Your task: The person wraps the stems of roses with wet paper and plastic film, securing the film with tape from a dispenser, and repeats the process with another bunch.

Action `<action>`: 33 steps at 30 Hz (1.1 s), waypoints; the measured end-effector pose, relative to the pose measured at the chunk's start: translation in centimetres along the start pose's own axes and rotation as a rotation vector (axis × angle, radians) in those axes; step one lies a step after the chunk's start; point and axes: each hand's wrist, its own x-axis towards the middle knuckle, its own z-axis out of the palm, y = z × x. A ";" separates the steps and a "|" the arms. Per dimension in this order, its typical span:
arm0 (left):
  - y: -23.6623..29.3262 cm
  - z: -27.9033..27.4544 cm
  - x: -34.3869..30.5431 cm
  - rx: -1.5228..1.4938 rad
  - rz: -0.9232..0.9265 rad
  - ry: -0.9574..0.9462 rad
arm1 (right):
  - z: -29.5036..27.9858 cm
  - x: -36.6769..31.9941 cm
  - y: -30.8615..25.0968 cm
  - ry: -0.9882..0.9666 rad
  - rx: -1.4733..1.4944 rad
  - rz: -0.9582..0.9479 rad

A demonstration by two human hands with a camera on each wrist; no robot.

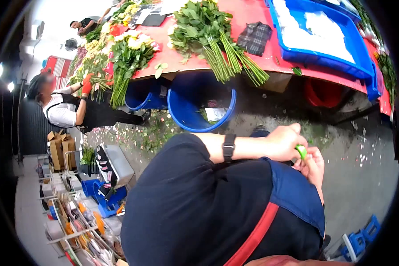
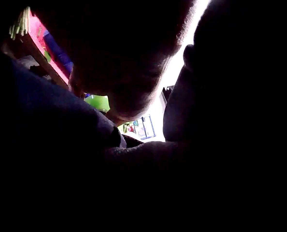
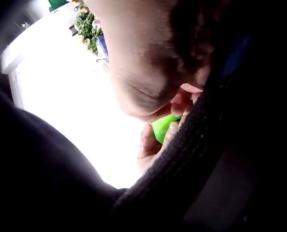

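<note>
In front of the body, my left hand [image 1: 283, 142], below a dark wristband, grips a small bright green object [image 1: 301, 151] with a smooth surface; I cannot tell its kind. My right hand [image 1: 312, 165] meets it from the other side, its fingers bent and pinching at the green piece. The right wrist view has the green object [image 3: 161, 127] between fingertips of both hands, partly covered by them. Much of the left wrist view is dark, with a patch of the green object [image 2: 98, 102] beside the shadowed hand.
A red-topped table [image 1: 292, 62] bears cut-stem bunches [image 1: 208, 26], a checked cloth [image 1: 255, 38] and a blue tray [image 1: 363, 66]. Below its edge stands a blue bin [image 1: 170, 108]. Another person [image 1: 62, 106] holds flowers at left. Shelving [image 1: 71, 221] and leaf-strewn floor [image 1: 150, 135] lie around.
</note>
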 end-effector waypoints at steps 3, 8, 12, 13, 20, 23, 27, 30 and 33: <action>0.4 0.9 2.3 0.051 0.053 0.015 | -1.0 0.2 -1.5 0.151 -0.105 -0.017; -0.3 2.3 7.3 0.243 0.280 0.145 | -2.9 1.7 -5.3 0.365 -0.386 -0.049; -1.0 2.4 12.6 0.442 0.394 0.081 | -4.7 4.8 -9.1 0.385 -0.495 -0.115; -1.2 2.6 14.2 0.444 0.412 0.096 | -5.7 5.6 -10.1 0.383 -0.532 -0.116; -2.1 1.1 24.2 0.259 0.288 0.156 | -9.7 13.1 -16.6 0.379 -0.738 -0.232; -2.5 -0.4 28.3 0.163 0.235 0.224 | -10.5 15.5 -20.0 0.335 -0.582 -0.270; -2.8 -0.9 32.0 0.104 0.209 0.280 | -9.2 18.0 -24.3 0.329 -0.512 -0.166; -3.0 -1.1 33.9 0.151 0.262 0.336 | -9.2 19.4 -26.0 0.312 -0.588 -0.139; -2.9 -1.6 35.5 0.286 0.279 0.322 | -9.3 20.8 -27.3 0.315 -0.621 -0.129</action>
